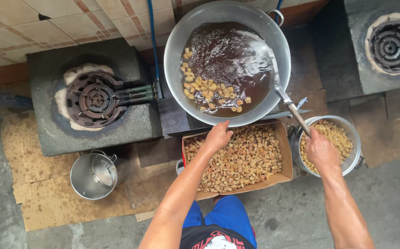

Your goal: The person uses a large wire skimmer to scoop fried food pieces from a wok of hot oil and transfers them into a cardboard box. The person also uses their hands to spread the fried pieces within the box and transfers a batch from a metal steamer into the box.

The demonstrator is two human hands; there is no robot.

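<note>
A big metal wok (pixel 177 41) holds dark oil with golden fried pieces (pixel 207 90) floating at its near side. My right hand (pixel 320 150) grips the wooden handle of a long skimmer (pixel 280 90) whose mesh head lies in the oil. My left hand (pixel 218 136) hovers over a cardboard box (pixel 286 157) full of small tan cubes, fingers bunched near the wok's rim; whether it holds pieces is hidden. A metal pot (pixel 354 138) with more cubes sits under my right hand.
An unlit gas burner (pixel 96 99) sits in a concrete stand at left, another burner (pixel 391 44) at top right. An empty steel pot (pixel 94 175) stands on flattened cardboard (pixel 38 203). A blue hose (pixel 153 37) runs up the tiled wall.
</note>
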